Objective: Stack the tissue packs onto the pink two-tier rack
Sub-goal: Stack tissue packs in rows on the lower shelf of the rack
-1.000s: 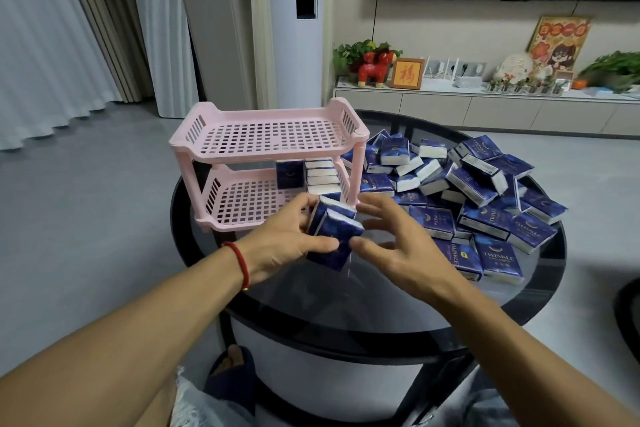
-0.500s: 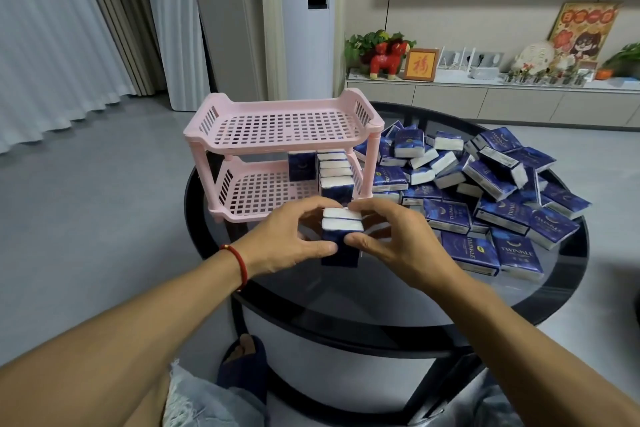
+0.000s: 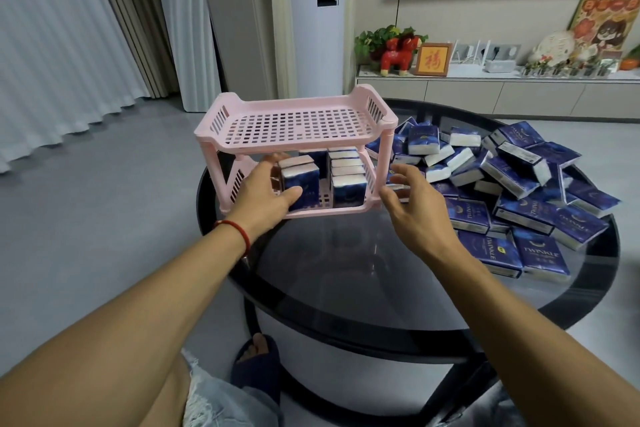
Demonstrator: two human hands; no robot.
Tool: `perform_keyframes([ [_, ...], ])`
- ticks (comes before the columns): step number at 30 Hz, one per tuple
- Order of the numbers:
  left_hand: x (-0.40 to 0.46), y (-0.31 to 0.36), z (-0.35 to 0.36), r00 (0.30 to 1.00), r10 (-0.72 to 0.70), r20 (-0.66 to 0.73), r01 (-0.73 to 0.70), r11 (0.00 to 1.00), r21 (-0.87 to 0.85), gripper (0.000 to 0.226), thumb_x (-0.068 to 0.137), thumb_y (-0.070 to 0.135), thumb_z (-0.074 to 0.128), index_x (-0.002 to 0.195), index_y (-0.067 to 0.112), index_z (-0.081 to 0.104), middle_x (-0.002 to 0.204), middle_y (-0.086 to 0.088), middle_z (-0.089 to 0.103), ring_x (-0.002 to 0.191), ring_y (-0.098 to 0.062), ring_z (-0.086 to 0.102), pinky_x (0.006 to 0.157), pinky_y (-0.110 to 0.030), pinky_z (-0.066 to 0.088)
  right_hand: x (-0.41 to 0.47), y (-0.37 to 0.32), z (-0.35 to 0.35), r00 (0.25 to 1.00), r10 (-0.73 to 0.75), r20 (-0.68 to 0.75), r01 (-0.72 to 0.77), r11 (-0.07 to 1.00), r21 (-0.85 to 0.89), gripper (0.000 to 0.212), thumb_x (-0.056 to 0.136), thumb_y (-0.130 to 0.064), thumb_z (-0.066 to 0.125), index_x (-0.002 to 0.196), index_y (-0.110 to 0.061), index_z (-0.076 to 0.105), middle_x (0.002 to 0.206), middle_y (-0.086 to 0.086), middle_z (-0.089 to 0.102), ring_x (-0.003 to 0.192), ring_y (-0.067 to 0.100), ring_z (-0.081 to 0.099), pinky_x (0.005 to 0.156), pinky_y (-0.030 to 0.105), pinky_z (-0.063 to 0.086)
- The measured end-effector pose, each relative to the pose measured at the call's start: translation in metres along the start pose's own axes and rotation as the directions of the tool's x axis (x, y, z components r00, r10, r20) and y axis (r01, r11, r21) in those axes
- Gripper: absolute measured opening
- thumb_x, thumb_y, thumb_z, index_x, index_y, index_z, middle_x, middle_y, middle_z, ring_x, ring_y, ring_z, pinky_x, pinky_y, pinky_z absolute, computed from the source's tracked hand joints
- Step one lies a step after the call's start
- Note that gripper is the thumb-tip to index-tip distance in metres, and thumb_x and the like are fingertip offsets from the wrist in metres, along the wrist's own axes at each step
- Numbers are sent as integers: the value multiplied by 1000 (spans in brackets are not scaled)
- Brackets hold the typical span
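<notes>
The pink two-tier rack [image 3: 298,121] stands at the left of a round glass table [image 3: 381,274]. Its top tier holds nothing. On the lower tier a row of blue tissue packs [image 3: 348,180] stands upright at the right. My left hand [image 3: 263,191] grips a small bundle of blue tissue packs [image 3: 300,180] inside the lower tier, left of that row, thumb across the front. My right hand [image 3: 412,204] hovers with spread fingers just outside the rack's right front post, holding nothing. A large heap of blue tissue packs [image 3: 512,191] covers the table's right side.
Behind the table runs a low white cabinet [image 3: 485,94] with a red toy horse, a framed picture and small ornaments. Curtains hang at the left. A slippered foot [image 3: 258,354] shows below the table edge.
Both hands held the bundle in front of the rack; my left hand has carried it into the lower tier. My right hand has let go and drawn off to the right.
</notes>
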State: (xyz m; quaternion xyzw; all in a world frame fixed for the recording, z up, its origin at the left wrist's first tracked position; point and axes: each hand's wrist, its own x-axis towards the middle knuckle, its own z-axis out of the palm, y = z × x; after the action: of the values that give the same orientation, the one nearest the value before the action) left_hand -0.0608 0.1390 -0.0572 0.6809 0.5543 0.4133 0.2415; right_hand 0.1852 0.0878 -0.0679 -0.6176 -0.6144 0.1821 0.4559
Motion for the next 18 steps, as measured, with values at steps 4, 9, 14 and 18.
perform_keyframes([
  [4, 25, -10, 17, 998, -48, 47, 47, 999, 12, 57, 88, 16, 76, 139, 26, 52, 132, 1, 63, 122, -20, 58, 110, -35, 46, 12, -1, 8, 998, 58, -17, -57, 997, 48, 27, 101, -28, 59, 126, -20, 59, 110, -3, 70, 84, 0, 63, 70, 21, 50],
  [9, 43, -21, 27, 990, -40, 135, 43, 999, -17, 57, 91, 10, 74, 141, 28, 53, 144, -4, 44, 125, -23, 57, 99, -35, 57, 20, 1, 12, 992, 122, -34, -119, 989, 91, 16, 99, -34, 61, 110, -23, 62, 88, -14, 67, 84, 6, 67, 85, 46, 57],
  [14, 48, -28, 33, 990, -25, 140, 21, 999, 29, 74, 86, 13, 78, 149, 27, 42, 148, -2, 42, 125, -22, 57, 96, -27, 54, 22, 1, 12, 991, 129, -23, -127, 988, 91, 16, 99, -34, 60, 109, -21, 62, 91, -10, 69, 84, 9, 69, 84, 50, 58],
  [18, 48, -32, 36, 986, -49, 156, 31, 993, 115, 92, 73, 18, 86, 151, 30, 38, 139, 2, 54, 113, -20, 63, 94, -31, 56, 21, 1, 11, 992, 126, -17, -124, 989, 87, 15, 99, -32, 60, 108, -21, 62, 93, -9, 68, 84, 6, 67, 83, 47, 58],
])
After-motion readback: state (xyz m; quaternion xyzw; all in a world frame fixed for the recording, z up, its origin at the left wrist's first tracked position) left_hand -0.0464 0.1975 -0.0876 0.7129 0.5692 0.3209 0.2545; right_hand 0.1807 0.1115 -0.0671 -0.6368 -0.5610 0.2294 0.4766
